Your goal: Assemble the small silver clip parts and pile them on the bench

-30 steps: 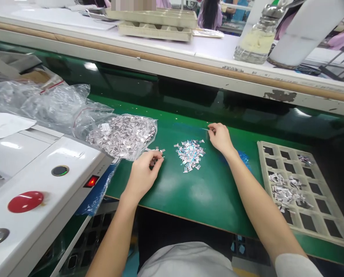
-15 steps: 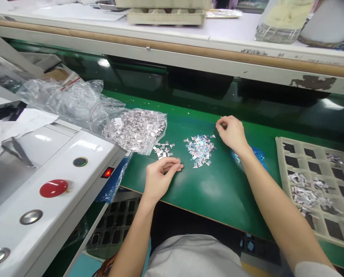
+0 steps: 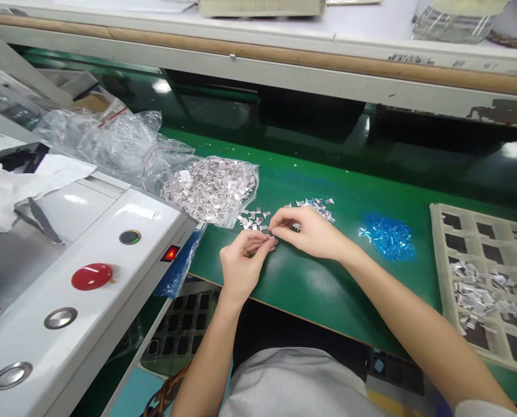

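My left hand (image 3: 245,260) pinches a small silvery piece (image 3: 272,238) over the front part of the green table (image 3: 327,295). My right hand (image 3: 304,230) reaches across from the right, its fingertips closed at that same piece; whether they grip anything is too small to tell. Behind my fingers lie a few loose silvery pieces (image 3: 253,218). Partly hidden by my right hand is a pile of blue-and-silver pieces (image 3: 319,207). A clear bag full of silvery pieces (image 3: 215,188) rests at the back left of them.
Blue film scraps (image 3: 387,236) form a heap on the right, beside a pale compartment tray (image 3: 440,255) holding silvery pieces. A white machine (image 3: 123,278) with buttons borders the left side. Along the back runs a shelf edge (image 3: 284,56).
My right hand has moved left from beyond the blue-and-silver pile to my left hand, uncovering the blue scraps and covering part of the pile. The view has shifted slightly.
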Tool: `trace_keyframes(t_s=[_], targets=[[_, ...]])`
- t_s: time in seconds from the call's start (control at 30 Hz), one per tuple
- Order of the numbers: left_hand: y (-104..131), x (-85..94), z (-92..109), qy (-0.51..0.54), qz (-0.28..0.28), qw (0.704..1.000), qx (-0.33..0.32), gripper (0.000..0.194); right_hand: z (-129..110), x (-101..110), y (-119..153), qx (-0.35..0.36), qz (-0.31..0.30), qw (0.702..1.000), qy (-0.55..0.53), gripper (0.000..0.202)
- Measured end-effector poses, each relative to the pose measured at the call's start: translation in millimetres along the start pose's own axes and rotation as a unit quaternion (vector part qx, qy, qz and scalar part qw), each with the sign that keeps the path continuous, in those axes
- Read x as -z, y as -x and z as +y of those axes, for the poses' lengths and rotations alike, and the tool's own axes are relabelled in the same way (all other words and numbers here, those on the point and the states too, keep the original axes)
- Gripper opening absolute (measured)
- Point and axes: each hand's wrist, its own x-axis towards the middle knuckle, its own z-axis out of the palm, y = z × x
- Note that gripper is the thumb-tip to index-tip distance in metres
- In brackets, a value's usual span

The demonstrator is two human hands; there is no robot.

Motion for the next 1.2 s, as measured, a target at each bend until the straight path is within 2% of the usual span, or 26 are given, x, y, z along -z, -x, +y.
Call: trace_keyframes(t_s=[0.3, 0.63, 0.77, 0.9, 0.97, 1.03, 1.13, 1.2], targets=[[1.2, 1.0, -0.3, 0.007, 0.000, 1.000, -0.001, 0.020, -1.8, 1.9, -0.7, 0.000, -0.005, 1.000, 0.017, 0.016], [1.9, 1.1, 2.6, 0.010, 0.000, 1.000, 0.002, 0.019, 7.5, -1.7, -2.1, -0.001, -0.001, 1.000, 0.014, 0.013], [3.1, 1.3, 0.0, 0.014, -0.015, 1.000, 0.003, 0.018, 8.1, -4.3, -2.4, 0.008, -0.006, 1.000, -0.005, 0.017], [0.9, 4.4, -1.2, 0.008, -0.045, 0.999, 0.001, 0.020, 5.7, 0.6, -1.9, 0.018, -0.023, 0.999, 0.033, 0.019], [-6.2, 8.7, 0.7, -0.050, -0.060, 0.997, -0.026, 0.019, 6.4, 9.5, -1.1, 0.003, -0.009, 0.998, 0.067, 0.018], [-19.2, 13.4, 3.2, -0.159, -0.069, 0.982, -0.078, 0.014, 10.0, 21.4, 0.1, -0.031, 0.008, 0.993, 0.110, 0.017], [-46.2, 16.2, 3.9, -0.329, -0.088, 0.927, -0.155, 0.021, 18.8, 36.0, 2.4, -0.090, 0.008, 0.978, 0.188, 0.020], [-63.6, 13.9, 1.8, -0.411, -0.112, 0.888, -0.172, 0.024, 23.4, 39.7, 3.8, -0.103, 0.000, 0.967, 0.232, 0.022]])
